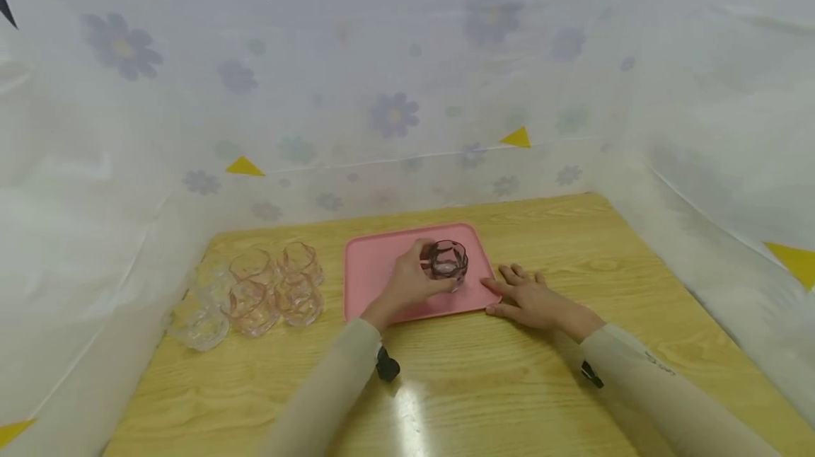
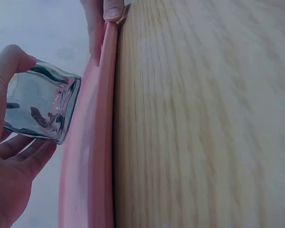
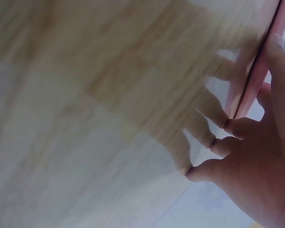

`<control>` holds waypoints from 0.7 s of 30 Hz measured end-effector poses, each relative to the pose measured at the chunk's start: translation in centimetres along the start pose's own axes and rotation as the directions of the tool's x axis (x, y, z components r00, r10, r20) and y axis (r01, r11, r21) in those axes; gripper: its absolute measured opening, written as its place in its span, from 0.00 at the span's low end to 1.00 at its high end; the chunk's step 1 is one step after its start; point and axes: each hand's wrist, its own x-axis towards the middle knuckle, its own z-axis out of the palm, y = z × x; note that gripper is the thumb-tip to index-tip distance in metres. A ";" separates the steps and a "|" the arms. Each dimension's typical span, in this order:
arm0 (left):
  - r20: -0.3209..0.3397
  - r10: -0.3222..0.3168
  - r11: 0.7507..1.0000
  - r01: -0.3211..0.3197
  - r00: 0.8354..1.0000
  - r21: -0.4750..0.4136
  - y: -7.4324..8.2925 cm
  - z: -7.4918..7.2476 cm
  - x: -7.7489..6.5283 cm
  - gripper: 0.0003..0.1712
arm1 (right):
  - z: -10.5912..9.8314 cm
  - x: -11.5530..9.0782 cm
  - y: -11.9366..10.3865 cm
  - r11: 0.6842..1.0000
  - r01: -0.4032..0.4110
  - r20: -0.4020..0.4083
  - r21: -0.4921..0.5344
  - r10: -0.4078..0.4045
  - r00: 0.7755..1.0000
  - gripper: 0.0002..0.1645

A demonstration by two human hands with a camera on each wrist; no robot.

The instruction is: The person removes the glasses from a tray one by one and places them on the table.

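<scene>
My left hand (image 1: pixel 404 281) grips a dark-tinted faceted glass (image 1: pixel 448 264), thumb on the near side and fingers on the far side. The glass is upright over the right part of a pink tray (image 1: pixel 364 269). In the left wrist view the clear base of the glass (image 2: pixel 40 107) shows just behind the tray's rim (image 2: pixel 102 156); whether it touches the tray floor I cannot tell. At the tray's right near corner, my right hand (image 1: pixel 535 303) rests with spread fingers, thumb and index finger against the rim. Its other fingertips (image 3: pixel 199 173) touch the table.
On the left of the wooden table (image 1: pixel 446 386) stand several faceted glasses in a cluster: pinkish ones (image 1: pixel 299 298) and clear ones (image 1: pixel 200 322). White sheeting (image 1: pixel 395 181) with flower prints closes off the back and both sides.
</scene>
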 end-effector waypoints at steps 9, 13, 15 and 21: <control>-0.022 0.074 0.997 -0.074 0.997 0.004 -0.1 -4.0 -3.7 0.53 | -0.1 -0.1 0.1 1.000 0.005 -0.001 0.005 -0.005 1.000 0.43; -0.052 0.103 0.995 -0.103 0.993 0.004 -0.1 -5.8 -5.4 0.51 | -0.2 -0.4 0.3 1.000 0.010 -0.005 0.019 -0.010 1.000 0.43; -0.068 0.108 0.994 -0.107 0.992 0.013 -0.2 -6.8 -6.3 0.50 | -0.3 -0.4 0.3 1.000 0.012 -0.003 0.029 -0.012 1.000 0.43; -0.110 0.022 0.999 -0.019 0.994 0.031 -0.7 -9.3 -9.2 0.49 | -0.4 -0.4 0.3 0.999 0.017 -0.001 0.029 -0.017 1.000 0.43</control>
